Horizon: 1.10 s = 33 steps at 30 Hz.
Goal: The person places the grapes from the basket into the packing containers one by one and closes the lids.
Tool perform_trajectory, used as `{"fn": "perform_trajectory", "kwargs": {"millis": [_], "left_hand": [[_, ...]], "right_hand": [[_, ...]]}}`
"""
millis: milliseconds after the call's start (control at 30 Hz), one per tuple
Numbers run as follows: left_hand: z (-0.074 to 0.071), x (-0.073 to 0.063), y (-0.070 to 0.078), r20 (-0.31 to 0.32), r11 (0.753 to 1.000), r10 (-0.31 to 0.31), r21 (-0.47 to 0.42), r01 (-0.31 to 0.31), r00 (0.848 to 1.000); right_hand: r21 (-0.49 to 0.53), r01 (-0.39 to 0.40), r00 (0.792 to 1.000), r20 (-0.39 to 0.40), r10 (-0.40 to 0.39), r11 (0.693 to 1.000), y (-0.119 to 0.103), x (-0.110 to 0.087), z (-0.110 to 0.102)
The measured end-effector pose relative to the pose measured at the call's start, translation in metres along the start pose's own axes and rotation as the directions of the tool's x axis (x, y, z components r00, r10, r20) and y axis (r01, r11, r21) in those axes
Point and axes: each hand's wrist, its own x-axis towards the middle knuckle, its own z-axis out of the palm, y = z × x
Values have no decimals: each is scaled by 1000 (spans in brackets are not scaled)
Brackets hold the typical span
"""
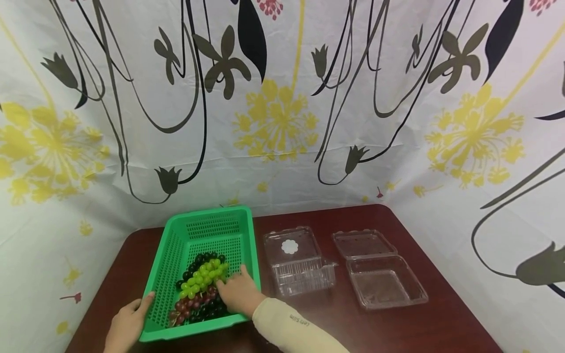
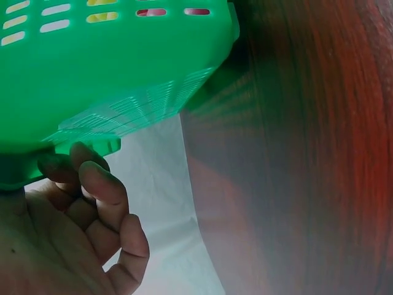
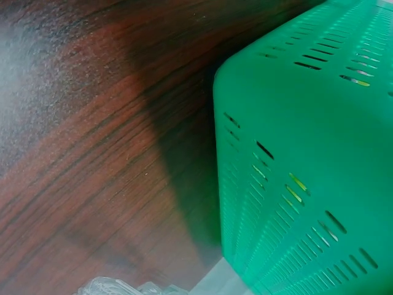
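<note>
A green plastic basket [image 1: 207, 325] with slotted walls stands on the left of the table. Inside lie bunches of grapes: green grapes [image 1: 200, 278] across the middle, dark grapes [image 1: 207, 257] behind them, and red grapes [image 1: 187, 308] with more dark ones in front. My left hand [image 1: 128, 321] grips the basket's left rim, thumb on top; the left wrist view shows its fingers curled beneath the rim. My right hand [image 1: 240, 292] reaches over the right rim, a fingertip touching the green grapes. Its other fingers are partly hidden, and the right wrist view shows only the basket's outside.
Two clear plastic clamshell boxes stand right of the basket. The nearer box [image 1: 304, 280] has a white flower-shaped sticker [image 1: 290, 246] on its lid; the farther box [image 1: 386, 287] is open, lid tipped back. A patterned cloth [image 1: 282, 186] hangs behind the dark red table [image 1: 441, 323].
</note>
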Motion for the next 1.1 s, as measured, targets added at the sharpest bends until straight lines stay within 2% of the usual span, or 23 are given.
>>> {"fn": "perform_trajectory", "kwargs": {"millis": [100, 267, 467, 667, 867, 1033, 1100], "left_hand": [[-3, 1, 0, 16, 999, 14, 43, -15, 1000], [-7, 3, 4, 22, 997, 44, 63, -45, 999], [-7, 0, 3, 27, 997, 36, 62, -38, 999], [-6, -1, 1, 21, 998, 39, 49, -40, 999], [-8, -1, -1, 9, 999, 35, -5, -35, 999], [-5, -1, -2, -11, 998, 25, -63, -26, 1000], [-4, -2, -2, -27, 998, 29, -51, -30, 999]], "right_hand": [[0, -2, 999, -45, 2, 1000, 0, 2, 1], [-59, -21, 990, -141, 13, 998, 2, 3, 0], [-59, -7, 988, -157, -3, 998, 1, 1, -2], [8, -2, 983, -183, 4, 1000, 2, -1, -6], [90, 15, 971, -239, 7, 996, 4, -4, -15], [169, 42, 959, -284, 7, 985, 10, -9, -20], [209, 52, 953, -301, 13, 977, 14, -12, -22]]}}
